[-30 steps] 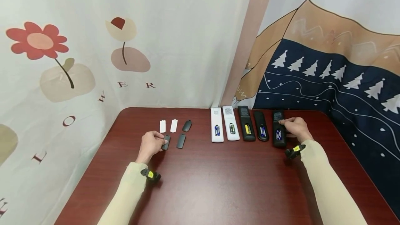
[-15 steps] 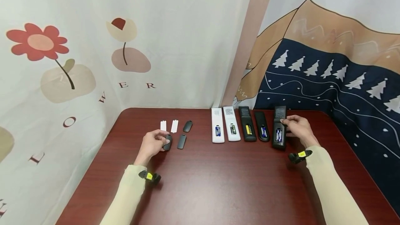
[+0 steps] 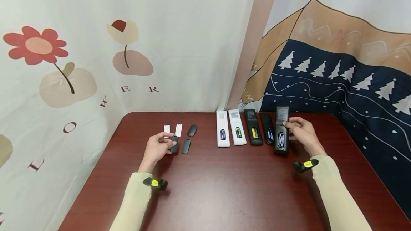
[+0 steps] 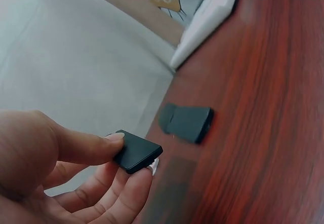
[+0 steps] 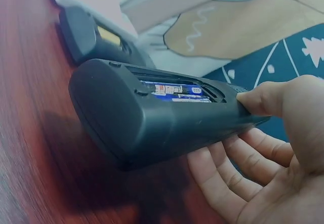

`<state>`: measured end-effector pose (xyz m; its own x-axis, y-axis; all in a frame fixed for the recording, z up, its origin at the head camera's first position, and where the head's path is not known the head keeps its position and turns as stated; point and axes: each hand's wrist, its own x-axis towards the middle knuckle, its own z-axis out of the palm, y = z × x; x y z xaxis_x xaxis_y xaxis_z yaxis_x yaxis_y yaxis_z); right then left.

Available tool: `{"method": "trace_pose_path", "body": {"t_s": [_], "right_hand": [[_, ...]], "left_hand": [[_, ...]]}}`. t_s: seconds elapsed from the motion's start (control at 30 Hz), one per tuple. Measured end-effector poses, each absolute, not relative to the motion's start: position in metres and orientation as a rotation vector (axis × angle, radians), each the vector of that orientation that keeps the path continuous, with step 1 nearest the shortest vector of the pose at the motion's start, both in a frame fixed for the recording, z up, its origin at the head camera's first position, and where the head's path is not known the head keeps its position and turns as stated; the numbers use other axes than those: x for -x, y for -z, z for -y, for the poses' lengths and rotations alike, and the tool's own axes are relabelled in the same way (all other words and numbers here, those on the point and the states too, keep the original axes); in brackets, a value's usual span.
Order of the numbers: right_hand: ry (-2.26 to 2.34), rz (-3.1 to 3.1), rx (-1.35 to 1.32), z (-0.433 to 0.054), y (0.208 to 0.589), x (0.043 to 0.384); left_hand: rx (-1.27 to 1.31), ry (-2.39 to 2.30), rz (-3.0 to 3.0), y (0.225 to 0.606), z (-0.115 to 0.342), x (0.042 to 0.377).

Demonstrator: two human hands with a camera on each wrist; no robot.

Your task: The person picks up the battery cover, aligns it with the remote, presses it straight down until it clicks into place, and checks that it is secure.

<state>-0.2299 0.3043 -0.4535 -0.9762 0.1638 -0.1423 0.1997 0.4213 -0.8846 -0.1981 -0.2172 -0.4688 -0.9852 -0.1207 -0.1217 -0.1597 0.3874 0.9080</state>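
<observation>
My left hand [image 3: 157, 150] pinches a black battery cover [image 4: 136, 152] between thumb and fingers, lifted off the table. My right hand [image 3: 302, 133] grips a black remote control [image 3: 281, 131] by its right side, thumb on its back. That remote is raised, back side up, and its open battery compartment shows blue batteries [image 5: 177, 91]. Near the left hand lie two white battery covers [image 3: 178, 130], one partly hidden by the fingers, and two more dark covers, a rounded one [image 3: 192, 130] and a rectangular one [image 3: 186, 146].
Along the back edge of the brown table [image 3: 218, 188] lie two white remotes [image 3: 223, 127] and two black remotes [image 3: 253, 127], backs up, with batteries showing. The held remote partly overlaps the rightmost black one [image 3: 267, 127]. Printed curtains [image 3: 186, 45] hang behind the table.
The right hand has lifted the black remote off the table and shifted it left. The left hand has picked up the dark cover and moved it slightly right.
</observation>
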Motion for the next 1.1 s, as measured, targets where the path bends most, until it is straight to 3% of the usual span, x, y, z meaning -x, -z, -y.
{"method": "trace_pose_path", "body": {"t_s": [0.63, 1.1], "right_hand": [[1.765, -2.559, -0.211, -0.254, 0.448, 0.218], [1.846, -2.498, -0.136, -0.214, 0.439, 0.211]], "left_hand": [[0.232, -1.983, -2.369, 0.462, 0.174, 0.196], [0.074, -2.196, -2.207, 0.454, 0.137, 0.193]]}}
